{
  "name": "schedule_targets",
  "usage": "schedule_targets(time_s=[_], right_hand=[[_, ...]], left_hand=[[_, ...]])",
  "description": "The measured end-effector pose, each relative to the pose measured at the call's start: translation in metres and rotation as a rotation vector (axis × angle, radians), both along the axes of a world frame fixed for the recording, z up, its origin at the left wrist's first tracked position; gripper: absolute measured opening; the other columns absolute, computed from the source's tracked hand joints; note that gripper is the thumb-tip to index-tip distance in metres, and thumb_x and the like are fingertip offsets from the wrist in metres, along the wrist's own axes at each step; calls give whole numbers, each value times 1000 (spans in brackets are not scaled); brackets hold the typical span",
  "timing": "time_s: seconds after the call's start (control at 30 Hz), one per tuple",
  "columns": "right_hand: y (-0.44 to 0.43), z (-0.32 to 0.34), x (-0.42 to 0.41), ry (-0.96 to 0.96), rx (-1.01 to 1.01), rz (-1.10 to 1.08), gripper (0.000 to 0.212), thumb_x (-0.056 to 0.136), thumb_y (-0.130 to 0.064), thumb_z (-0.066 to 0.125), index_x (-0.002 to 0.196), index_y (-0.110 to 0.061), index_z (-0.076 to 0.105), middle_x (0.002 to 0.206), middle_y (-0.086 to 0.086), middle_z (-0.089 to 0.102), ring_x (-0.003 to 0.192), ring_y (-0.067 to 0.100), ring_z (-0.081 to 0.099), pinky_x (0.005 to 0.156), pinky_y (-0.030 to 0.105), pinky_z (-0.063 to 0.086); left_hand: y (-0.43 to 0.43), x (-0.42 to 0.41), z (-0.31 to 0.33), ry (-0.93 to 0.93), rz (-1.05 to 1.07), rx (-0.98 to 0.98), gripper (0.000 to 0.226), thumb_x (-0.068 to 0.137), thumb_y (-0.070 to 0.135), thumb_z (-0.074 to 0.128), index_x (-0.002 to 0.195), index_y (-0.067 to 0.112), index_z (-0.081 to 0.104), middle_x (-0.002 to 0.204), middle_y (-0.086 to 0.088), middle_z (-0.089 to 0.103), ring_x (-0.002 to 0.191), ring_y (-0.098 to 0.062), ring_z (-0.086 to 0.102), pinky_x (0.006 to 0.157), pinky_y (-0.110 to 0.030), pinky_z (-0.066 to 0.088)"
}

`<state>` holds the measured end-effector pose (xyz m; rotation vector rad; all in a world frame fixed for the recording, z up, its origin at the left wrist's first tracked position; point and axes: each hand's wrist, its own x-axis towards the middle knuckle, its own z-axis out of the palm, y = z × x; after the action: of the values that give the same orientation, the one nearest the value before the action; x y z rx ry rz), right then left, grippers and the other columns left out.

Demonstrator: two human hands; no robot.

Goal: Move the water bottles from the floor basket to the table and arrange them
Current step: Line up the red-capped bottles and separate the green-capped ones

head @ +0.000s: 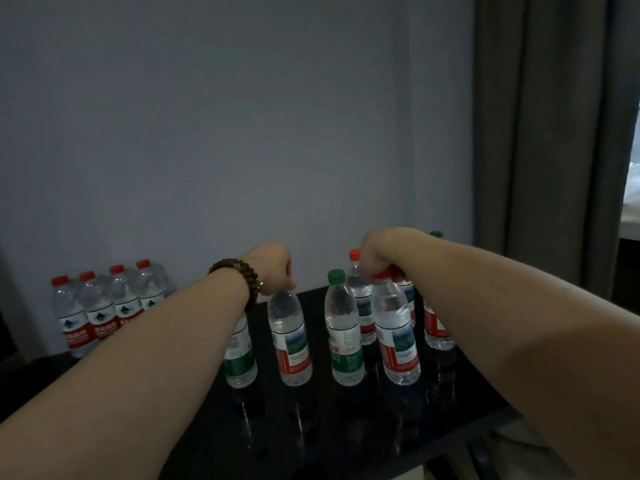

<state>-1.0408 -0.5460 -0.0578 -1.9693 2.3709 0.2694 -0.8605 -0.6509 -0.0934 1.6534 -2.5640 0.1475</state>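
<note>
narrow gaps between bottles (347, 336); open near table (346, 427) edge

The left forearm (138, 358) and the right forearm (502, 306) are bare along their whole visible length. Just behind the left hand (275, 268), round the wrist, sits a bracelet (235, 271) of round dark-brown beads (wooden, by the look), with small brass-coloured beads among them.

Grey wall (242, 116), plain, beyond the fingers (289, 276). Dark curtain (540, 133), hanging well right of them. Brown bead bracelet (239, 273), wrist-side of the left ones.

Dim light falls on a grey wall (242, 116), a dark curtain (540, 133) and perhaps a window (633, 174).
</note>
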Motion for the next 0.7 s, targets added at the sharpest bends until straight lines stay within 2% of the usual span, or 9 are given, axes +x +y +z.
schedule_targets(time_s=[0.13,0.27,0.33,0.43,0.63,0.7], right_hand=[[11,19,28,17,96,0,25,100,-18,58,77,-9,57,75,7,55,61,18,50,58,28,44],[21,33,68,17,175,14,29,99,-16,55,72,-8,55,58,6,54,51,16,49,43,17,42],[22,35,90,-7,188,37,27,99,-14,55,73,-6,55,55,7,54,46,16,49,39,13,41],[15,28,125,-59,226,60,18,95,-15,58,81,-5,58,64,10,55,46,18,51,43,17,44],[-5,3,201,-155,210,195,11,94,-16,57,98,-6,55,89,14,52,68,23,49,61,30,45],[-12,-3,224,-172,198,222,10,94,-15,55,98,-6,53,86,14,50,66,22,47,60,31,45]], left_hand=[[23,32,24,32,22,112,19,90,34,77,96,16,72,89,-2,76,74,-15,75,68,-28,63],[41,74,41,78,42,194,19,84,31,83,91,15,75,82,-3,78,72,-19,78,73,-33,65],[50,97,46,108,49,229,20,82,30,85,90,15,76,81,-2,78,69,-18,77,70,-31,64],[63,128,48,138,65,260,21,78,27,88,89,15,76,84,-4,78,67,-16,77,64,-26,61],[69,194,35,163,132,273,18,75,20,90,86,12,78,84,-6,79,70,-22,78,74,-38,65],[69,218,33,178,162,256,17,74,19,90,84,12,79,82,-8,79,70,-25,78,72,-38,66]])
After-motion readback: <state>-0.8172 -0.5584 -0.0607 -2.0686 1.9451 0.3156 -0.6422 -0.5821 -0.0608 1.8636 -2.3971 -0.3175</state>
